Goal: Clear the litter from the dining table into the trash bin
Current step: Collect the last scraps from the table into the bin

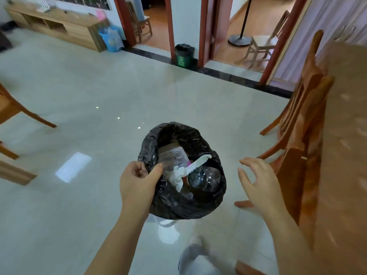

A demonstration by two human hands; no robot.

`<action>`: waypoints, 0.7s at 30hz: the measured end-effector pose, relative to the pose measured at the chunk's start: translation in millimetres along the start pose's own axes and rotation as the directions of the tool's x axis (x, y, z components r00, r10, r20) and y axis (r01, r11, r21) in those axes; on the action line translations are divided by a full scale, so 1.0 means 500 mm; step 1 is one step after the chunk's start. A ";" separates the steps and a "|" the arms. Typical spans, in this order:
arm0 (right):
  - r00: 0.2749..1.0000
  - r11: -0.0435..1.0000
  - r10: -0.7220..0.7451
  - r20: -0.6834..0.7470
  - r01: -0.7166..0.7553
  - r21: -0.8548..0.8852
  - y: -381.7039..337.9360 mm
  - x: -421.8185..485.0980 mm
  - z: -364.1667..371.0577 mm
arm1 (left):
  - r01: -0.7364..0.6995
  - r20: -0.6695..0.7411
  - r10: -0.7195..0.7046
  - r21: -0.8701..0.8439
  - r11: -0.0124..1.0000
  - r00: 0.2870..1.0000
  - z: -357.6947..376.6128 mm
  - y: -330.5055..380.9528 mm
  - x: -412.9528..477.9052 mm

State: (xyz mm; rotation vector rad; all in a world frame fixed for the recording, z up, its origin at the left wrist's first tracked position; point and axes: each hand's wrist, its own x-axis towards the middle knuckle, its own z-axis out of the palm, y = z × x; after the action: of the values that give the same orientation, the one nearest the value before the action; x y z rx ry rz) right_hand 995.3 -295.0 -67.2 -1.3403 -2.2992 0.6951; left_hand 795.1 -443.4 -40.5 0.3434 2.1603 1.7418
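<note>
My left hand grips the left rim of a trash bin lined with a black plastic bag, held above the tiled floor. Inside lie a crumpled white tissue, a clear plastic tray, a white paper strip and a dark plastic bottle. My right hand hovers to the right of the bin, fingers spread, holding nothing. The wooden dining table runs along the right edge, blurred; no litter can be made out on it.
Wooden chairs stand against the table on the right, another chair at the left edge. A green bin with a black liner stands by the far wall between two doorways. A low wooden cabinet and a blue bin are far left.
</note>
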 end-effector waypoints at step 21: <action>0.912 0.950 0.232 -0.338 -0.287 -0.125 -0.193 0.412 0.053 | -0.081 0.416 0.131 -0.136 0.987 0.900 0.259 0.166 0.605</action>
State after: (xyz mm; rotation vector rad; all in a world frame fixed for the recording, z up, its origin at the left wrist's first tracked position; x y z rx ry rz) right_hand 817.8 -160.1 -14.2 -1.7219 -1.9758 0.3248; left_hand 570.1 -190.4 -18.0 0.7476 1.7498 1.6521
